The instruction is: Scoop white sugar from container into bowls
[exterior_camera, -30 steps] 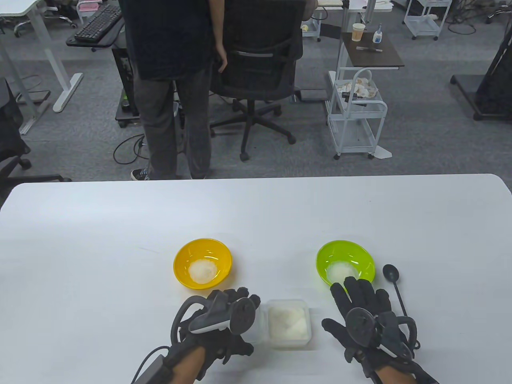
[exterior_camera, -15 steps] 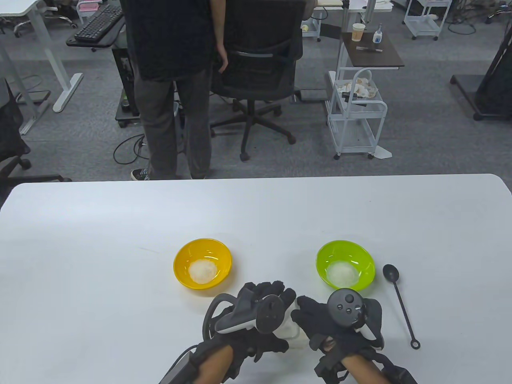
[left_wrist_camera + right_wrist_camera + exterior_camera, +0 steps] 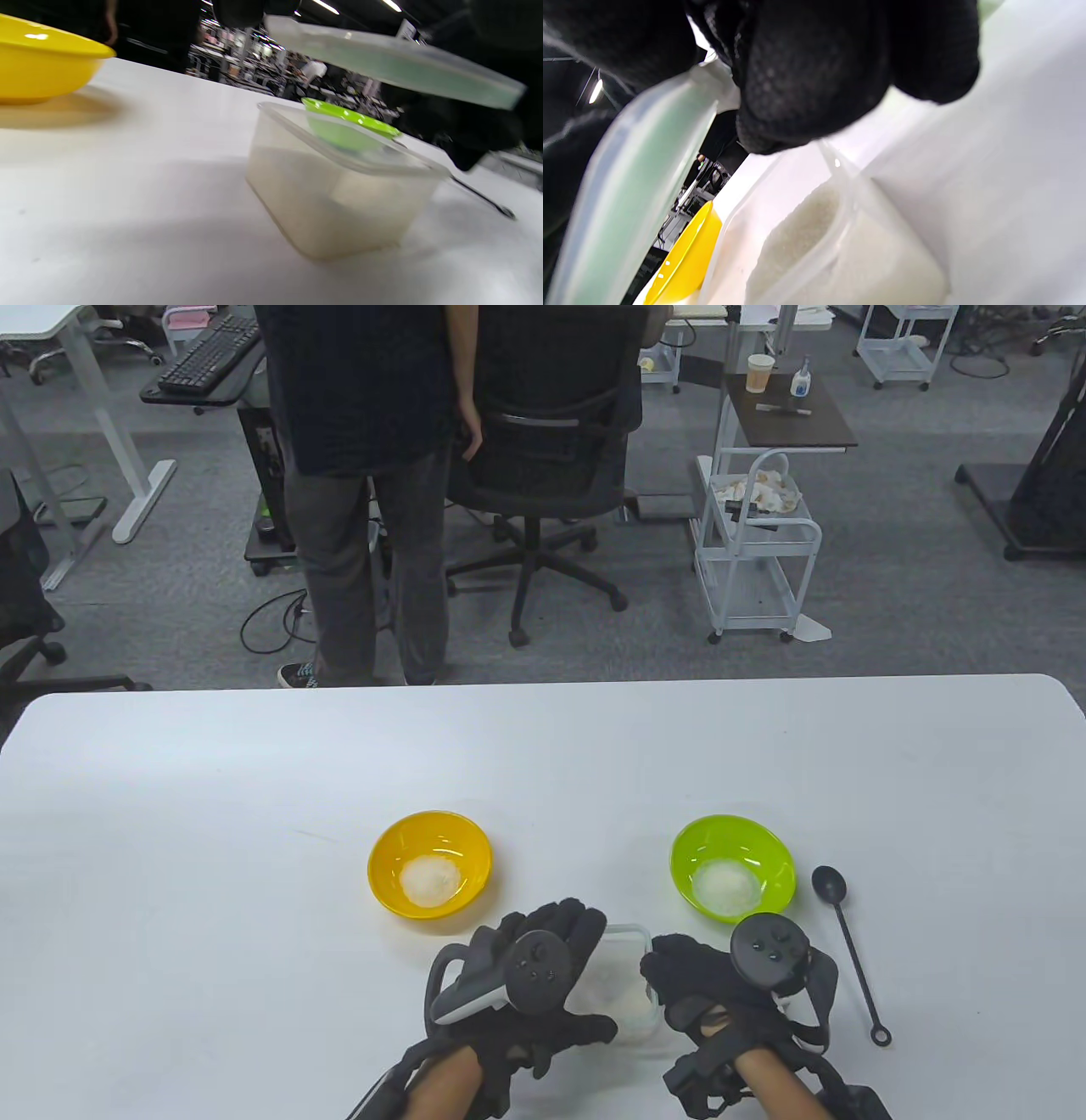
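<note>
Both my hands have closed in on the container (image 3: 632,1010) at bottom centre: left hand (image 3: 543,984) and right hand (image 3: 704,993) hold the lid (image 3: 394,72) above it (tilted); spoon (image 3: 848,950) lies lengthwise at right.

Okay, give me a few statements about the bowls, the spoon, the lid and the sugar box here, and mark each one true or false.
1. Both bowls hold sugar. True: the yellow bowl and the green bowl each have a white heap.
2. The right hand holds the spoon. False: the spoon lies alone on the table, right of the green bowl.
3. The lid is pressed onto the box. False: it hangs tilted above the open box.
4. The box is empty. False: it holds sugar.
5. The left hand is at the box. True.
</note>
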The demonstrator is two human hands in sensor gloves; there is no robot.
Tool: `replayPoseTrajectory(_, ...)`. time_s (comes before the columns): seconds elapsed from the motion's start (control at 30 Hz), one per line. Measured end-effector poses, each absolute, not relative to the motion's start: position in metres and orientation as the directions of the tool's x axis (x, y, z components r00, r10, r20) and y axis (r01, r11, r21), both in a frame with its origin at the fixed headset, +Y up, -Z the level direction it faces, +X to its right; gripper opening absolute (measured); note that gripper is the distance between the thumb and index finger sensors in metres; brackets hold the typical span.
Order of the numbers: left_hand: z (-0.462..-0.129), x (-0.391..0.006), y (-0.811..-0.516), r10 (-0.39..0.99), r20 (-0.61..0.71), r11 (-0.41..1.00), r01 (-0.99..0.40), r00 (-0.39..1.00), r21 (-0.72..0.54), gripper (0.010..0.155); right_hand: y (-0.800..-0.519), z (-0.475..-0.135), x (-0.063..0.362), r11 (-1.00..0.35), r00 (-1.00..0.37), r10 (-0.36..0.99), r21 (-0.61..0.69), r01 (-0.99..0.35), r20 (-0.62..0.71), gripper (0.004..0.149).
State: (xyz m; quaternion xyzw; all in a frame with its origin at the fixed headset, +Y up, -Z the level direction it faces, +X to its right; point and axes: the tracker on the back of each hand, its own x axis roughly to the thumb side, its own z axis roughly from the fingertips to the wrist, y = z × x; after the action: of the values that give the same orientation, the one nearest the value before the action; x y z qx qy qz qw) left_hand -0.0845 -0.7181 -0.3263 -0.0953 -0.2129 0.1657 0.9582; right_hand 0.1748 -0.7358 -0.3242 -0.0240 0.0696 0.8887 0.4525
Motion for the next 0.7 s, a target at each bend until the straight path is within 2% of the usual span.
replayPoseTrajectory(0.13, -0.334, -0.104, -0.730, 0.549, 0.204, 0.826, -0.490, 0.810, -0.280, 0.094, -0.740, -0.326, 0.185, -0.522, -0.529, 0.836, 0.088, -0.848, -0.142, 0.053)
replayPoseTrajectory(0.3, -0.341, -0.110, -0.741, 0.698, 0.076, 0.674, -0.617, 0.712, -0.406, 0.078, -0.748, -0.329, 0.185, -0.464, -0.478, 0.862, 0.115, -0.878, -0.172, 0.053)
replayPoseTrajectory(0.5, -0.344, -0.110, -0.746, 0.730, -0.002, 0.619, -0.663, 0.683, -0.422, 0.061, -0.752, -0.330, 0.186, -0.444, -0.464, 0.864, 0.142, -0.885, -0.195, 0.053)
replayPoseTrajectory(0.57, -0.345, -0.111, -0.748, 0.739, -0.023, 0.602, -0.676, 0.673, -0.425, 0.060, -0.756, -0.330, 0.188, -0.385, -0.410, 0.880, 0.144, -0.912, -0.240, 0.052)
replayPoseTrajectory(0.7, -0.345, -0.115, -0.748, 0.733, -0.072, 0.606, -0.697, 0.677, -0.383, 0.058, -0.761, -0.332, 0.192, -0.363, -0.390, 0.876, 0.144, -0.921, -0.286, 0.051)
